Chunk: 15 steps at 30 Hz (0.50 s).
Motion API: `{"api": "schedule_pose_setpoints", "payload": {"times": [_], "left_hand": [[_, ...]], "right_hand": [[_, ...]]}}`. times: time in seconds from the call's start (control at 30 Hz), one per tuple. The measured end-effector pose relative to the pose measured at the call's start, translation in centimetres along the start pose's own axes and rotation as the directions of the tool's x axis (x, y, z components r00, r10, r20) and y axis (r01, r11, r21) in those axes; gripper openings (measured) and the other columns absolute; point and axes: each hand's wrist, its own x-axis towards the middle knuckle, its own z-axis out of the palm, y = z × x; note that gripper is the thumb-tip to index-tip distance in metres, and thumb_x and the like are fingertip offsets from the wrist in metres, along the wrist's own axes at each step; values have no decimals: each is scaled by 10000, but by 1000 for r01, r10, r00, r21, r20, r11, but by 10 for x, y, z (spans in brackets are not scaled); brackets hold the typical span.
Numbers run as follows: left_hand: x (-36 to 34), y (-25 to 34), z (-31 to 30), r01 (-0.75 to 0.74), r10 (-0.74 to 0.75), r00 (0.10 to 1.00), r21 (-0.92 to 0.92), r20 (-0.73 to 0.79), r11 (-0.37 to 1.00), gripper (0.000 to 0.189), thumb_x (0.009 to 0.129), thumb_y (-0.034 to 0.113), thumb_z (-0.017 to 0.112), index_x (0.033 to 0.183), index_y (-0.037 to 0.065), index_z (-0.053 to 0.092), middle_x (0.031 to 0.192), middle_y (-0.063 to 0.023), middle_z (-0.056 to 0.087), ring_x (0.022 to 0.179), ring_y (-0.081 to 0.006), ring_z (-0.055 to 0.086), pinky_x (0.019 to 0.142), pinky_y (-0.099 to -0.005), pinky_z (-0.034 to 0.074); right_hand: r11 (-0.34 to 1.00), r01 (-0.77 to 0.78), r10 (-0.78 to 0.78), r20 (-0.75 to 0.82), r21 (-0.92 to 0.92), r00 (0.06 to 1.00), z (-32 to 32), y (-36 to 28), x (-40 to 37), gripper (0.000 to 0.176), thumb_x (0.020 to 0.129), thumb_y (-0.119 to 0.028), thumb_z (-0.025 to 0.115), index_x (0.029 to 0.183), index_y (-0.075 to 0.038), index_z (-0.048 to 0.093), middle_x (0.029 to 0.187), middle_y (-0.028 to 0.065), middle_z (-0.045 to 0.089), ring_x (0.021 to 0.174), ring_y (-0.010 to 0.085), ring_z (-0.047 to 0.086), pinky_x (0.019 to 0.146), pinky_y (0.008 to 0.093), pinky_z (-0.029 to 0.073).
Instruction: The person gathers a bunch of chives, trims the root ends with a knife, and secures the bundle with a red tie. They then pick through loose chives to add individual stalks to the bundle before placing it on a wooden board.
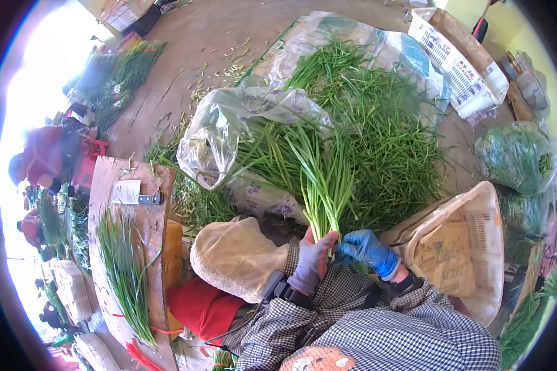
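Observation:
My left hand, in a grey-purple glove, is closed round the pale lower ends of a bunch of garlic chives. The green leaves fan upward, away from me. Close beside it on the right, my right hand wears a blue glove. Its fingers are curled together near the stalk ends; what they pinch, if anything, is hidden. Beyond both hands lies a big heap of loose garlic chives, partly on a clear plastic sheet with purple print.
On the left, a wooden board carries a cleaver and a bunch of chives. Red ties lie near its lower end. A plastic basket stands right; a white crate stands behind. Another person sits far left.

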Motion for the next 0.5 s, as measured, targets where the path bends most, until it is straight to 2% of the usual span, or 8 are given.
{"api": "schedule_pose_setpoints", "payload": {"times": [0.1, 0.17, 0.2, 0.23, 0.3, 0.33, 0.43, 0.5], "left_hand": [[1, 5, -5, 24, -22, 999, 71, -24, 997, 434, 847, 60, 715, 1247, 62, 546, 933, -22, 663, 685, -92, 590, 535, -219, 456], [4, -3, -5, 6, 1, 997, 93, -81, 996, 452, 839, 32, 710, 1256, 56, 540, 900, -17, 652, 659, -86, 572, 519, -218, 445], [2, -1, -3, 5, 3, 997, 91, -83, 996, 452, 839, 32, 710, 1256, 56, 540, 900, -17, 652, 659, -86, 572, 519, -218, 445], [1, 0, -1, 6, 7, 996, 152, -86, 988, 458, 837, 21, 705, 1261, 53, 536, 893, -16, 648, 657, -85, 569, 517, -216, 442], [-1, -1, 6, 15, 1, 997, 211, -78, 977, 463, 836, 11, 700, 1266, 49, 533, 886, -16, 644, 655, -84, 567, 516, -215, 440], [-1, 0, 9, 16, 3, 996, 216, -88, 976, 470, 833, 4, 695, 1271, 47, 531, 892, -17, 644, 653, -83, 563, 516, -215, 437], [-1, -1, 7, 5, 17, 994, 199, -111, 980, 470, 828, -5, 687, 1269, 46, 531, 902, -21, 641, 655, -83, 559, 515, -213, 433], [-1, -1, 2, 6, 14, 993, 176, -114, 984, 464, 826, -8, 682, 1262, 46, 533, 905, -23, 639, 659, -84, 560, 515, -211, 430]], "right_hand": [[997, 21, -17, -48, 79, 999, 2, -3, 11, 330, 908, -332, 698, 795, -22, 705, 639, 15, 629, 558, 113, 583, 525, 295, 465], [946, 111, -160, -141, -306, 977, -8, 4, 13, 385, 898, -369, 702, 758, -12, 671, 612, 46, 591, 540, 116, 536, 521, 299, 439], [998, 32, -43, -228, -52, 973, -9, 7, 13, 424, 885, -404, 705, 740, -11, 638, 609, 89, 560, 533, 156, 510, 530, 322, 429], [998, 32, -43, -227, -54, 973, -12, 9, 18, 424, 885, -404, 705, 740, -11, 638, 609, 89, 560, 533, 156, 510, 530, 322, 429], [915, 208, -297, -228, -346, 927, -19, 8, 26, 415, 873, -393, 715, 744, -9, 624, 626, 121, 544, 537, 204, 503, 542, 343, 430], [889, 148, -243, -173, -433, 954, -16, -7, 25, 365, 871, -334, 721, 749, -5, 622, 627, 125, 547, 532, 230, 505, 544, 361, 430], [904, 220, -308, -201, -367, 930, -8, 10, 37, 300, 869, -271, 718, 761, -5, 629, 625, 135, 539, 543, 248, 529, 543, 363, 428], [907, 210, -302, -216, -366, 928, -7, 8, 34, 252, 882, -221, 699, 758, -8, 645, 616, 103, 576, 515, 201, 543, 518, 334, 430]]}}
